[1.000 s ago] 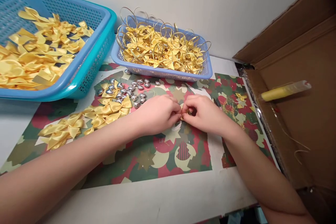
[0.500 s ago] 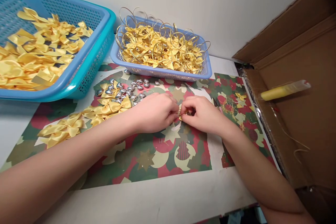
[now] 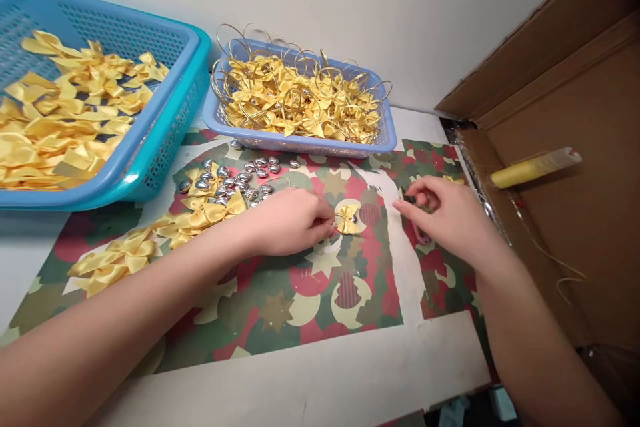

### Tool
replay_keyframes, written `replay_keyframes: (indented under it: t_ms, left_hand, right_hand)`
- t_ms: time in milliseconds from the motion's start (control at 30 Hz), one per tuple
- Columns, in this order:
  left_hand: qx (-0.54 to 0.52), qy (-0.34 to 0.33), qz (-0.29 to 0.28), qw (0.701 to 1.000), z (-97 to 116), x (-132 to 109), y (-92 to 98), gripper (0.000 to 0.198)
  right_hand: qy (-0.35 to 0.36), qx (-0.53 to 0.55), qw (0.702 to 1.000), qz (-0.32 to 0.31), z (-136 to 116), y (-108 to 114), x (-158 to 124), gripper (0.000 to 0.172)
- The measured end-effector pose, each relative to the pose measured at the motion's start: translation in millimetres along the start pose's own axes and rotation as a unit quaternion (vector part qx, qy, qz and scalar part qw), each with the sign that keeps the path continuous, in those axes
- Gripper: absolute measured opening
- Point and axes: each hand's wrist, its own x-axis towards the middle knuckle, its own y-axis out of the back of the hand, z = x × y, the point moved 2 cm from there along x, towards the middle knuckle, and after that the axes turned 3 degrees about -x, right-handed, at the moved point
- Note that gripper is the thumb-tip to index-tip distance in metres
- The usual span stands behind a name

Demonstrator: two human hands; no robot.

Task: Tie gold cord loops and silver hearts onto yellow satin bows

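Note:
My left hand (image 3: 295,221) is closed in a pinch at the left edge of a small yellow ribbon bow (image 3: 346,219), which has a shiny silver bell (image 3: 354,218) at its right side. What exactly lies between the fingertips is hidden. My right hand (image 3: 445,213) is over the right part of the patterned sheet, thumb stretched out and apart from the partly curled fingers. Beneath it, a dark pointed tool (image 3: 410,199) shows only in part. Left of my left hand are loose silver bells (image 3: 243,177) and a row of yellow bows (image 3: 200,215).
A blue basket (image 3: 185,73) with yellow bows, set in a turquoise one, stands at the left. Behind my hands is a smaller blue basket (image 3: 300,144) of bows with gold cord loops. Cardboard (image 3: 560,213) walls the right side, with a yellow tube (image 3: 535,168) sticking out.
My right hand has let go of the small bow and moved right, towards the dark tool. The bow now shows beside my left hand, which stays pinched. The view has shifted slightly.

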Motion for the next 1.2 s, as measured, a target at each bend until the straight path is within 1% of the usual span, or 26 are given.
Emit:
replay_keyframes:
  t_ms: [33,100,200,300,400,467,533,633,733,833,967,1200]
  left_hand:
    - [-0.004,-0.004,-0.002,1.0,-0.3,0.2,0.4,0.031]
    - [-0.011,-0.009,-0.005,1.0,-0.9,0.5,0.8,0.03]
    - [-0.022,-0.011,-0.01,1.0,-1.4,0.8,1.1,0.031]
    - [-0.039,-0.013,-0.01,0.999,-1.5,0.8,1.7,0.031]
    - [-0.05,-0.012,-0.011,0.999,-2.0,0.5,2.6,0.031]
    - [-0.053,-0.011,-0.014,0.998,-2.6,0.2,3.0,0.03]
    - [-0.055,-0.01,-0.016,0.998,-3.1,0.1,3.1,0.031]
    - [-0.055,-0.007,-0.015,0.998,-3.3,0.4,3.2,0.031]
    - [-0.057,-0.004,-0.017,0.998,-3.1,0.8,3.3,0.031]
    - [-0.06,-0.004,-0.016,0.998,-3.0,0.5,4.0,0.031]
    - [-0.063,-0.002,-0.014,0.998,-3.6,-0.1,4.3,0.03]
    - [-0.068,-0.001,-0.014,0.998,-5.1,0.6,3.5,0.029]
  right_hand:
    - [-0.032,-0.054,0.998,0.022,11.8,-1.3,-4.9,0.035]
    - [-0.065,-0.124,0.99,0.014,28.1,-9.5,-13.7,0.038]
    - [-0.074,-0.149,0.985,-0.036,33.8,-22.4,-20.5,0.027]
    - [-0.045,-0.129,0.989,-0.051,26.7,-23.5,-19.8,0.022]
    - [-0.001,-0.059,0.997,-0.053,17.7,-14.1,-18.9,0.018]
    - [0.048,-0.011,0.996,-0.071,9.5,-6.4,-20.1,0.019]
    - [0.114,0.008,0.988,-0.1,-1.4,-0.9,-21.9,0.021]
    - [0.195,-0.025,0.973,-0.119,-17.6,1.2,-21.4,0.024]
    - [0.243,-0.099,0.958,-0.112,-27.4,-3.0,-17.1,0.03]
    - [0.258,-0.162,0.947,-0.104,-32.0,-8.1,-12.6,0.034]
    - [0.234,-0.226,0.938,-0.116,-37.8,-10.9,-8.3,0.039]
    - [0.224,-0.266,0.925,-0.15,-47.7,-12.1,-2.6,0.045]
